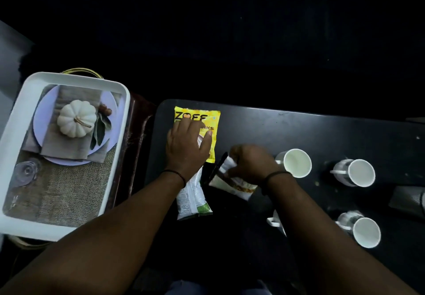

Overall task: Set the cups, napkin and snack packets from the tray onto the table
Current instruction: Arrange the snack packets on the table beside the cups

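Note:
A white tray [115,156] with a printed picture on its floor sits at the left, holding nothing loose that I can see. On the black table [322,133] lies a yellow snack packet [207,116]; my left hand [186,147] rests flat on it with the fingers spread. A white-and-green packet [193,200] lies under that wrist. My right hand [250,161] is closed on a white-and-brown packet [234,185] beside it. Three white cups [296,162] [360,172] [365,232] stand to the right. A fourth cup [274,221] is mostly hidden by my right forearm.
A grey folded napkin-like thing [407,199] lies at the table's right edge. The tray rests on a dark brown surface [135,133] left of the table. Everything beyond the table's far edge is dark.

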